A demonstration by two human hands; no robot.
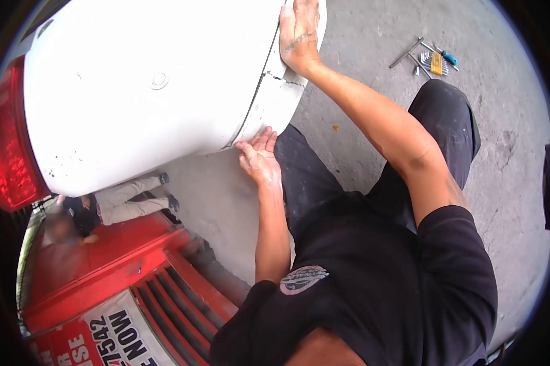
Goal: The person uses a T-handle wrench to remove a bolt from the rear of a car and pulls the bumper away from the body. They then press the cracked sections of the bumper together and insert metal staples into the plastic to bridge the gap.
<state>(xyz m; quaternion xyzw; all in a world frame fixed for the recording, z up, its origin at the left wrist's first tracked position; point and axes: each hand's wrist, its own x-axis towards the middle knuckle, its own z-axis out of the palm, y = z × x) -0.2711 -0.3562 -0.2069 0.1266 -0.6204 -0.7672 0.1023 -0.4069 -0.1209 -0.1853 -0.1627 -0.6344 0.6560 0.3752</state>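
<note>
A white vehicle body panel (153, 91) fills the upper left, with a white bumper (266, 104) along its right side. A dark gap separates the two, and a jagged crack crosses the bumper. My right hand (300, 33) is open, laid against the bumper above the crack, its fingertips cut off by the frame's top. Lower down, my left hand (261, 160) touches the bumper's corner by the gap's end, palm turned up. Its fingers are stretched along the surface, the thumb apart from them.
Hex keys in a yellow holder (436, 63), a blue-handled screwdriver (449, 57) and a T-handle tool (407, 53) lie on the concrete floor (360, 55). A red tail light (10, 140) is at far left. Behind are another person (113, 204) and a red structure with slats (171, 293).
</note>
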